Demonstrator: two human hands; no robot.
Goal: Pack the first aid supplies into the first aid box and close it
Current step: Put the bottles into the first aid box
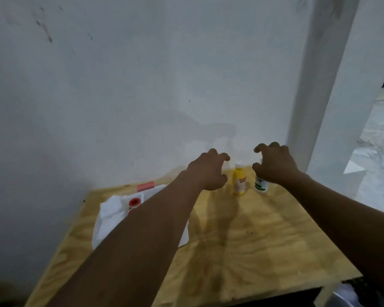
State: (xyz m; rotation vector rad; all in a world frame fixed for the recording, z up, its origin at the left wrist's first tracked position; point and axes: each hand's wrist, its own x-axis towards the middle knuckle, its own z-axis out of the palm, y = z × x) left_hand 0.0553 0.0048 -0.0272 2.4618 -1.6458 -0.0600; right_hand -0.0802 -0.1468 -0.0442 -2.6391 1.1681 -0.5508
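Plywood tabletop lies under both your outstretched forearms, which reach toward its far edge at 12 o'clock. Your left hand hovers palm down, fingers hooked like a claw and thumb spread apart, gripping nothing. Your right hand mirrors it, fingers arched and thumb wide, closed on nothing; it covers the top of a white bottle, and whether it touches the bottle cannot be told. Between the hands, at about 12 o'clock on the table, a yellow bottle stands upright with a white cap and a pale label carrying a red band; its writing is too blurred to read. The white bottle, just beside it toward 1 o'clock, shows a green band and dark marks that are also unreadable. At 9 to 10 o'clock sits the open white first aid box, partly hidden by your left forearm, with a red roll and white gauze inside and a red latch at its far edge.
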